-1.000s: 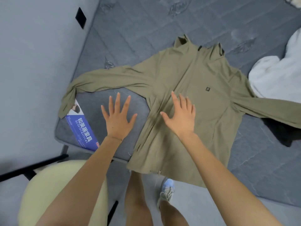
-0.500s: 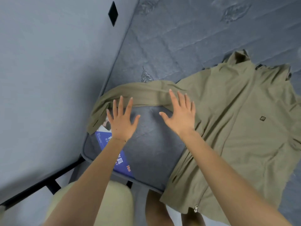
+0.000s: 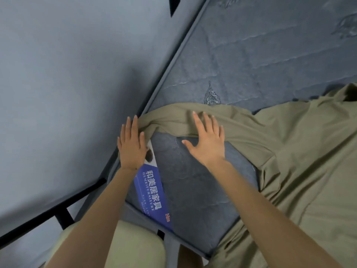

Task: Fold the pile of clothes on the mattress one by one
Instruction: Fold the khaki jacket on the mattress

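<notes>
An olive-green zip jacket (image 3: 301,151) lies spread flat on the dark grey mattress (image 3: 251,55), its body at the right and its left sleeve (image 3: 173,117) stretched toward the mattress corner by the wall. My left hand (image 3: 131,146) is flat with straight fingers at the sleeve's cuff end, over the mattress edge. My right hand (image 3: 207,140) lies flat with spread fingers, its fingertips resting on the sleeve's lower edge. Neither hand grips the cloth. The jacket's right half is out of frame.
A grey wall (image 3: 67,84) runs along the mattress's left edge. A blue label (image 3: 154,194) with white writing is on the mattress corner. A black frame bar (image 3: 58,206) and a pale yellow stool (image 3: 119,246) are below the corner.
The view swung left toward the sleeve and the wall. Both hands reached from the jacket's body out to the left sleeve, and now touch it.
</notes>
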